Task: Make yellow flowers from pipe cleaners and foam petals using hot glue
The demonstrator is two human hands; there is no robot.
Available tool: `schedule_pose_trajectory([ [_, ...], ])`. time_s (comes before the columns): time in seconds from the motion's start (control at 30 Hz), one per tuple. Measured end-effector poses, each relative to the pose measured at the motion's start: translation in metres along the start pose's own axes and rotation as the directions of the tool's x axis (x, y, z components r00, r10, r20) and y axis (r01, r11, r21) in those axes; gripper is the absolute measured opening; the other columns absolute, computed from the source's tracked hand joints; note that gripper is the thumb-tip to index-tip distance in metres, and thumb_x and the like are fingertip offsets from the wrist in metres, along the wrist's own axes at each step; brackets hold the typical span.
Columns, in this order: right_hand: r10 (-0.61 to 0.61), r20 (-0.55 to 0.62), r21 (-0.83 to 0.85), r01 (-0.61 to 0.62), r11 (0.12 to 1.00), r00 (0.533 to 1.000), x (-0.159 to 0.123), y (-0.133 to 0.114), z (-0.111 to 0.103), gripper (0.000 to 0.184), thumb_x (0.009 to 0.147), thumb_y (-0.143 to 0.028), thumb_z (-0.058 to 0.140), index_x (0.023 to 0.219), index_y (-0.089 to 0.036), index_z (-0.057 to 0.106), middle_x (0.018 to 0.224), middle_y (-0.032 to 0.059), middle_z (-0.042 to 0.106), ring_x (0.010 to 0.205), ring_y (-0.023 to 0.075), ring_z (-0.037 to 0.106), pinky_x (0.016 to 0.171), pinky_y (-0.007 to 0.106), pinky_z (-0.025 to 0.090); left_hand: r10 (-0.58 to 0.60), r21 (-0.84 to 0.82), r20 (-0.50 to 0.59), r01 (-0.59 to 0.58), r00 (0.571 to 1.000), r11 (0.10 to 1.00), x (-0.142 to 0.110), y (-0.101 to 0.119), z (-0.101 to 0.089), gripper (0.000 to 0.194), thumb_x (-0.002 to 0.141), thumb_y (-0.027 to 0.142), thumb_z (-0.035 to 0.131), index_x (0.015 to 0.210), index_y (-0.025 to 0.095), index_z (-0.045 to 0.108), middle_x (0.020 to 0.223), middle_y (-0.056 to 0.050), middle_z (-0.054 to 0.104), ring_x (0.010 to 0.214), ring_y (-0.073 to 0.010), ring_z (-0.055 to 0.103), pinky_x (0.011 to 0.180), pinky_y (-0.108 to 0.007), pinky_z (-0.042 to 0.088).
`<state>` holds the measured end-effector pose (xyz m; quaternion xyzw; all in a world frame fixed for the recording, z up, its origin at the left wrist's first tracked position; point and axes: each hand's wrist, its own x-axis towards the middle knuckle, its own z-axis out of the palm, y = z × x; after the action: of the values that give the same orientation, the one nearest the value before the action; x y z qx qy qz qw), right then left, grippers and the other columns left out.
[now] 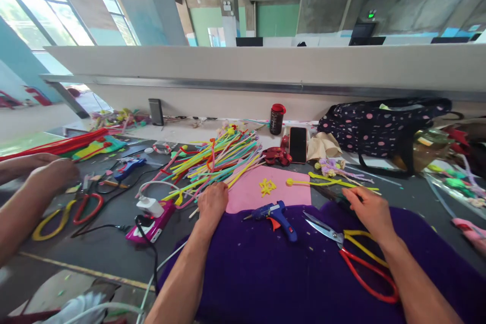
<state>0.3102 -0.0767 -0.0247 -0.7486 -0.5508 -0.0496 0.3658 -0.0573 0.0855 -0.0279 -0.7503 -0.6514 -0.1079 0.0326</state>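
My left hand (212, 203) is closed at the left edge of the pink sheet (243, 195), beside the purple cloth (258, 273); what its fingers hold is hidden. Fingers of my right hand (370, 210) are closed around a dark, brush-like thing (330, 193) lying over the cloth's far edge. Between the hands rests a blue hot glue gun (281, 215), nozzle to the left. A yellow pipe-cleaner flower shape (267, 187) lies on the pink sheet. Scissors (334, 235) with red and yellow handles lie partly open beside my right hand. Yellow pipe-cleaner stems (322, 182) lie beyond it.
A heap of colourful pipe cleaners (224, 157) lies beyond my left hand. A pink power strip (152, 223) with cords is at left. Another person's hands (53, 177) are at far left. A phone (297, 144), a bottle (277, 120) and a patterned bag (372, 129) stand at the back.
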Motion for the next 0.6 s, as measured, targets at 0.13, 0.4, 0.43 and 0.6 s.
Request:
schedule_pose_trajectory([
  [0.13,-0.039,-0.032,-0.032,0.037,0.999,0.999,0.0022,0.0028,0.0018,0.027,0.08,-0.04,0.049,0.067,-0.019,0.061,0.065,0.0019,0.063,0.063,0.0178,0.06,0.063,0.027,0.041,-0.031,-0.011,-0.097,0.03,0.995,0.999,0.0008,-0.0013,-0.0035,0.03,0.084,0.028,0.036,0.095,0.018,0.061,0.094,-0.009,0.065,0.087,-0.0237,0.06,0.067,-0.031,0.042],
  [0.4,-0.002,0.038,-0.113,0.006,0.994,0.999,0.0088,0.0096,-0.0034,0.026,0.08,-0.037,0.046,0.068,-0.02,0.063,0.069,0.0019,0.066,0.067,0.0174,0.06,0.063,0.026,0.039,-0.043,-0.051,-0.19,0.034,0.981,0.998,0.0042,-0.0021,-0.0039,0.028,0.086,0.031,0.034,0.097,0.019,0.056,0.097,-0.007,0.063,0.08,-0.0231,0.061,0.062,-0.031,0.041],
  [0.43,-0.004,0.061,-0.122,0.011,0.992,0.998,0.0083,0.009,-0.0039,0.028,0.081,-0.038,0.046,0.066,-0.02,0.063,0.067,0.0019,0.066,0.064,0.0169,0.059,0.06,0.025,0.038,-0.032,-0.073,-0.194,0.018,0.98,0.997,0.0042,-0.0014,-0.0037,0.027,0.086,0.031,0.035,0.097,0.019,0.056,0.098,-0.007,0.062,0.082,-0.0229,0.06,0.062,-0.03,0.041],
  [0.6,-0.021,0.185,-0.164,0.052,0.985,0.983,0.0064,0.0028,-0.0042,0.036,0.083,-0.039,0.043,0.059,-0.019,0.06,0.061,0.0019,0.062,0.057,0.0151,0.056,0.055,0.024,0.034,0.009,-0.137,-0.181,-0.035,0.983,0.99,0.0031,0.0013,-0.0028,0.029,0.086,0.03,0.034,0.102,0.019,0.055,0.103,-0.008,0.06,0.086,-0.0221,0.06,0.066,-0.03,0.042],
])
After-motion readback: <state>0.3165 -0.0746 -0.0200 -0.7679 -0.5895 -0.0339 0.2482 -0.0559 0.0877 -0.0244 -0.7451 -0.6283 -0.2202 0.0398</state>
